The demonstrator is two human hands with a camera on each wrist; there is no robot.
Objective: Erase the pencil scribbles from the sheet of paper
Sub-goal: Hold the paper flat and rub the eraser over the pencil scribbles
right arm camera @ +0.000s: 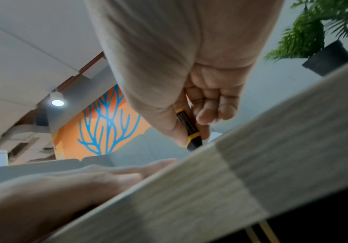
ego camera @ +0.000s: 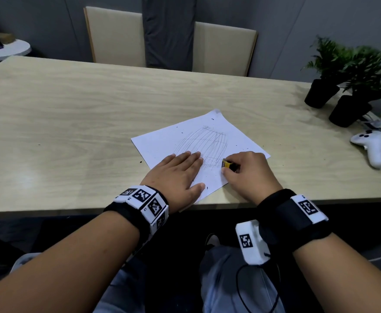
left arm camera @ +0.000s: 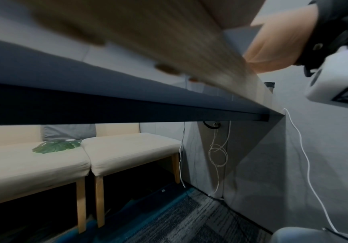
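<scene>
A white sheet of paper (ego camera: pixel 198 136) lies near the front edge of the wooden table (ego camera: pixel 72 114), covered in its middle with grey pencil scribbles (ego camera: pixel 207 143). My left hand (ego camera: pixel 180 172) lies flat on the sheet's near left part, fingers straight, pressing it down. My right hand (ego camera: pixel 241 168) pinches a yellow and black eraser (ego camera: pixel 226 164) whose tip touches the paper at the scribbles' lower right edge. In the right wrist view the eraser (right arm camera: pixel 190 131) shows between thumb and curled fingers. Dark eraser crumbs dot the sheet.
Two potted plants (ego camera: pixel 345 86) stand at the table's far right. A white game controller (ego camera: pixel 372 145) lies to the right of the paper. Two beige chairs (ego camera: pixel 117 35) stand behind the table. A small round table (ego camera: pixel 4 49) sits far left.
</scene>
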